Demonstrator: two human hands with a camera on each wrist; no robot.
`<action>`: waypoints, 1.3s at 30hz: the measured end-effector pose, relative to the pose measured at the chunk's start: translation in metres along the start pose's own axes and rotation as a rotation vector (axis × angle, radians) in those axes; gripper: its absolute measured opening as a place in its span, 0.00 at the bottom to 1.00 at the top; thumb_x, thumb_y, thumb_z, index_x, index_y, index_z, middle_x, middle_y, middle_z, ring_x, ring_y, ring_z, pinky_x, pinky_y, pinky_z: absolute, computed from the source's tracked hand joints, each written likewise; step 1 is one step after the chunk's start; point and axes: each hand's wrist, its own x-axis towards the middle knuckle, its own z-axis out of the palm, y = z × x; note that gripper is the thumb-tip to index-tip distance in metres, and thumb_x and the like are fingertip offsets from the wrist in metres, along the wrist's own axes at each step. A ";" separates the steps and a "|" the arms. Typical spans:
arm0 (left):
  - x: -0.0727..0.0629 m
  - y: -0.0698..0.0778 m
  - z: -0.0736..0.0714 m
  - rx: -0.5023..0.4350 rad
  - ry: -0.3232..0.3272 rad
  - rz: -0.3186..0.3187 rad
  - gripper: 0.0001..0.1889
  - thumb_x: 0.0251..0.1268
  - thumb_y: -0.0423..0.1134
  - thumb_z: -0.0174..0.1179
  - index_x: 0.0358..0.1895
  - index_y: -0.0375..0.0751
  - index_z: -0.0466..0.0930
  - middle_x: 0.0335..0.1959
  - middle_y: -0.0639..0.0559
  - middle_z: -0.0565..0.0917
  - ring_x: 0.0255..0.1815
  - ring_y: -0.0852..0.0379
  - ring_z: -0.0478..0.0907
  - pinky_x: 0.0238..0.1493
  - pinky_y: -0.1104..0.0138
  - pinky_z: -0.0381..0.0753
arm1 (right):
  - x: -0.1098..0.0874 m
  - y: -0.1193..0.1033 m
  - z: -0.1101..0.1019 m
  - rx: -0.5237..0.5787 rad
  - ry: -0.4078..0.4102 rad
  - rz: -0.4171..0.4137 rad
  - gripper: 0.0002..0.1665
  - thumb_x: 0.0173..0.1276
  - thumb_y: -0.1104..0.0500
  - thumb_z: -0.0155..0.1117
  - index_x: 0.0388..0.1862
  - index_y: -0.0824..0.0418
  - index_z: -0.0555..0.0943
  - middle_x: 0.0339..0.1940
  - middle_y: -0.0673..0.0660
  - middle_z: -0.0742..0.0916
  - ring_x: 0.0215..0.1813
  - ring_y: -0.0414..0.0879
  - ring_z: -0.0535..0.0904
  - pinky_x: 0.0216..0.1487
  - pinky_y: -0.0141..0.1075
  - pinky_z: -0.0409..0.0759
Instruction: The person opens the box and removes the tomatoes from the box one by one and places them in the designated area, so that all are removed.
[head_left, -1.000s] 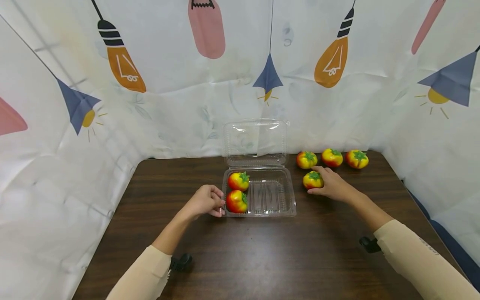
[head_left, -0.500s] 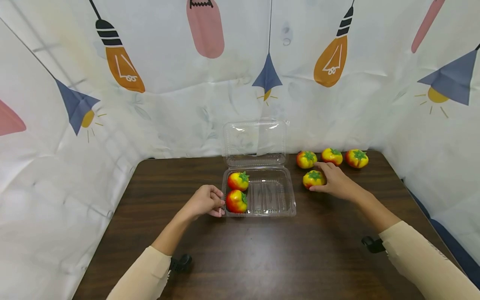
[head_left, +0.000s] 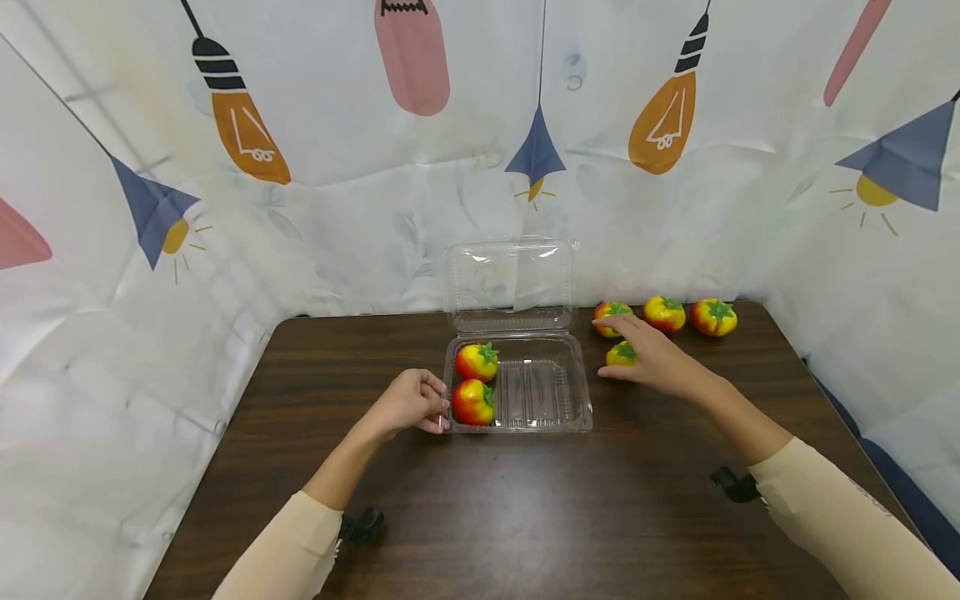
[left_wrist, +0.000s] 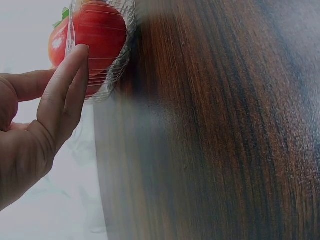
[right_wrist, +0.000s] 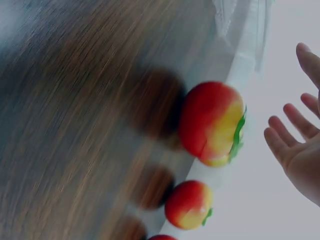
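My left hand (head_left: pixel 414 402) pinches the left rim of a clear plastic clamshell box (head_left: pixel 543 392), thumb and fingertips at its edge in the left wrist view. Inside, along the left wall, lie two red-and-yellow fruits with green leafy tops, a rear fruit (head_left: pixel 474 363) and a front fruit (head_left: pixel 471 403). To the right of the box my right hand (head_left: pixel 656 357) hovers with fingers spread over a similar fruit (head_left: pixel 619 354), partly hiding it. The right wrist view shows the open hand (right_wrist: pixel 302 135) apart from the nearest fruit (right_wrist: pixel 210 125).
Behind the right hand a row of more fruits stands along the table's back edge: a left one (head_left: pixel 609 315) partly covered by the fingers, a middle one (head_left: pixel 663 314) and a right one (head_left: pixel 714 317). The box's raised lid (head_left: pixel 512 279) leans towards the patterned curtain (head_left: pixel 337 233).
My right hand has loosened from around the nearest fruit, and now hovers over it, shifted slightly left. The fruit stays in place. My left hand keeps its hold on the box.
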 end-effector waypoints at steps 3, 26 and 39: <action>0.000 0.000 0.001 0.002 0.000 -0.003 0.13 0.71 0.24 0.60 0.54 0.22 0.71 0.31 0.38 0.87 0.26 0.51 0.88 0.31 0.61 0.92 | 0.006 -0.008 0.005 0.006 -0.016 -0.031 0.46 0.62 0.50 0.80 0.75 0.62 0.70 0.72 0.62 0.76 0.72 0.59 0.71 0.75 0.60 0.71; -0.001 -0.003 0.001 -0.011 0.001 0.009 0.13 0.70 0.24 0.60 0.53 0.22 0.71 0.29 0.39 0.87 0.25 0.52 0.88 0.31 0.62 0.92 | 0.075 -0.073 0.048 -0.095 -0.197 -0.227 0.51 0.62 0.53 0.80 0.80 0.55 0.65 0.79 0.58 0.72 0.79 0.57 0.67 0.76 0.55 0.72; 0.000 0.000 0.000 -0.012 -0.006 0.012 0.13 0.70 0.24 0.60 0.52 0.22 0.71 0.28 0.39 0.88 0.25 0.50 0.89 0.30 0.61 0.92 | 0.102 -0.093 0.072 -0.123 -0.243 -0.326 0.51 0.60 0.59 0.81 0.80 0.55 0.65 0.77 0.59 0.73 0.76 0.56 0.70 0.76 0.51 0.74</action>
